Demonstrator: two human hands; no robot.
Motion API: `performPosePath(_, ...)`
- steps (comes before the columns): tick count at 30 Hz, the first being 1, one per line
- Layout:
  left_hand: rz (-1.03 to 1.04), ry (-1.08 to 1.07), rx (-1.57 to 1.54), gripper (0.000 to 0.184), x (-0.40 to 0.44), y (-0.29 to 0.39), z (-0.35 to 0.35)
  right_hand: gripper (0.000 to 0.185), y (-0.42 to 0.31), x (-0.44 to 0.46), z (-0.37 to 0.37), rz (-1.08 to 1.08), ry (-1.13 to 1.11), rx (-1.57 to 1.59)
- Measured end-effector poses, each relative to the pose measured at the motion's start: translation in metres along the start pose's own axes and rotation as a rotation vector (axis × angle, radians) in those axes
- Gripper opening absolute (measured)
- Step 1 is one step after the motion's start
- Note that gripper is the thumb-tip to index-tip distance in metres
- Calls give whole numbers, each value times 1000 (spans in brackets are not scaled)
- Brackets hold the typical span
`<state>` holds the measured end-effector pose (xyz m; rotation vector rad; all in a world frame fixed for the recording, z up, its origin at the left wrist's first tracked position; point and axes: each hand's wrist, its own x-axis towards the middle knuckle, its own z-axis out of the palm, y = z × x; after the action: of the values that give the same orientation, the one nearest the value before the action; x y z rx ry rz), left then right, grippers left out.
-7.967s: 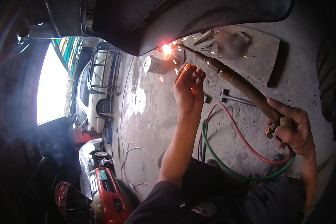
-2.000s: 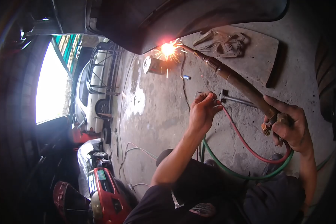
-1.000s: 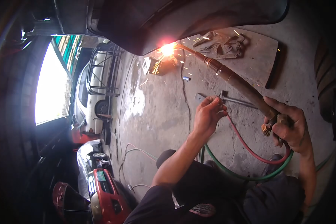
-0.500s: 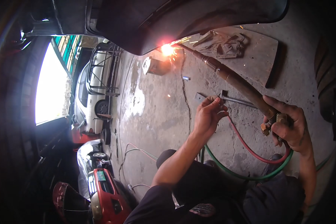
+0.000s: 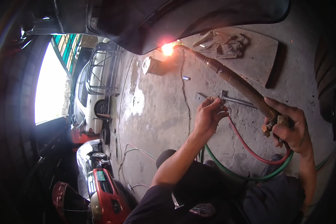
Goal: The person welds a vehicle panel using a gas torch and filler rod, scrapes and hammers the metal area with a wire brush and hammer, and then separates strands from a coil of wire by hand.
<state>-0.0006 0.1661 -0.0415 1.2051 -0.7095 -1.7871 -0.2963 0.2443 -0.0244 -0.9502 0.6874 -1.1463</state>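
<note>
Wrapped around the valve end of a brass torch (image 5: 240,86) is my right hand (image 5: 293,127). The torch tip meets a bright red-white glow (image 5: 167,49) with sparks at the lower edge of a dark car panel (image 5: 183,24). My left hand (image 5: 210,115) is lower, away from the glow, its thumb and fingers pinching a thin rod that is only faintly visible. Behind its fingertips, a hammer (image 5: 239,100) lies on the floor. Red hose (image 5: 246,150) and green hose (image 5: 227,169) run in a loop below the torch.
A can (image 5: 153,66) stands on the concrete floor (image 5: 153,112) beneath the glow. Metal parts (image 5: 224,44) lie on a flat panel (image 5: 259,56). A small blue cylinder (image 5: 186,78) is on the floor. A white vehicle (image 5: 95,89) and a red car front (image 5: 108,194) are at left.
Since the oldest frame, my left hand has moved down and right, away from the glow, and has held still lately. The torch has hardly moved. Fewer sparks fly now than a second ago.
</note>
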Motion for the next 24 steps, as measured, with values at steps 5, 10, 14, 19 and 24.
performPosePath(5,17,-20,-50,9,-7,1,-4,62,1,-5,-2,48,39,-1)
performPosePath(10,52,-155,-106,17,-31,3,9,64,16,-7,4,213,67,-11)
performPosePath(14,74,-218,-180,20,-46,9,6,65,24,15,34,347,-125,-122)
performPosePath(19,84,-81,-175,9,-43,13,-32,81,31,46,65,357,-358,-205)
performPosePath(24,210,125,-40,7,-51,31,-59,78,38,108,40,508,-417,-727)
